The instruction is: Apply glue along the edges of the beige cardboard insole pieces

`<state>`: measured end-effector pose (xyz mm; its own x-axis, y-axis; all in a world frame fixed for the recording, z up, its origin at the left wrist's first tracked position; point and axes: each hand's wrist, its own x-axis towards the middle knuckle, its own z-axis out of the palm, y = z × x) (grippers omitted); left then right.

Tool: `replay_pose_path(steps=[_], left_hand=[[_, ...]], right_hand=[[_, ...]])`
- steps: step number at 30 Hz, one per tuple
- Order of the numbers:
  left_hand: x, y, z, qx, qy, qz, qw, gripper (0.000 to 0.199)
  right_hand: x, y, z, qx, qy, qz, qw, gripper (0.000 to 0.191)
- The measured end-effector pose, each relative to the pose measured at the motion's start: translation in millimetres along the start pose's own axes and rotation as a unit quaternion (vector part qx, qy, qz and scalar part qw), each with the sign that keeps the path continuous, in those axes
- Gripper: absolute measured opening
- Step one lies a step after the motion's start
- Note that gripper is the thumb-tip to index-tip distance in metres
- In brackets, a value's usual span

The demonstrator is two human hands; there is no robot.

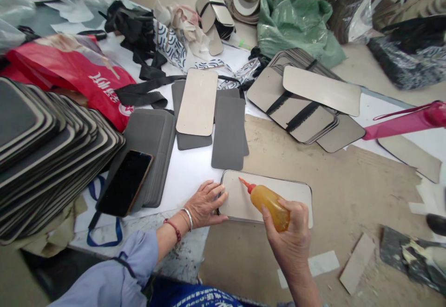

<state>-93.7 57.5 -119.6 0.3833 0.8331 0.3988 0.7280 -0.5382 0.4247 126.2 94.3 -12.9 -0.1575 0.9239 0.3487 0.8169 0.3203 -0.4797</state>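
Observation:
A small stack of pale rounded-corner boards (296, 191) with dark edges lies on the brown work surface in front of me. My right hand (291, 228) is wrapped around a squeeze bottle (266, 202) of amber liquid, tilted over the stack. Its red nozzle points at the top board's left part; whether the tip touches is hard to tell. At the stack's left end rests my left hand (207, 205), fingers spread, fingertips on the board's edge and thumb by the near corner. Just beyond lie grey boards (228, 133) and another pale board (198, 102).
Tall piles of dark boards (45, 158) stand at left, beside a phone (125, 184) lying on grey boards (148, 135). Strapped pale boards (296, 98) lie behind right, near a pink object (404, 121). A green bag (296, 23) and red bag (76, 75) sit farther back.

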Motion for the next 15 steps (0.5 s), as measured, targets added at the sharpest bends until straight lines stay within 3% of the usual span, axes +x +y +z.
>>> replay_pose_path(steps=[15], left_hand=[[3,3,-3.0,0.024,0.012,0.012,1.0,0.052]], right_hand=[[-1,-7,4,-0.007,0.005,0.012,1.0,0.02]])
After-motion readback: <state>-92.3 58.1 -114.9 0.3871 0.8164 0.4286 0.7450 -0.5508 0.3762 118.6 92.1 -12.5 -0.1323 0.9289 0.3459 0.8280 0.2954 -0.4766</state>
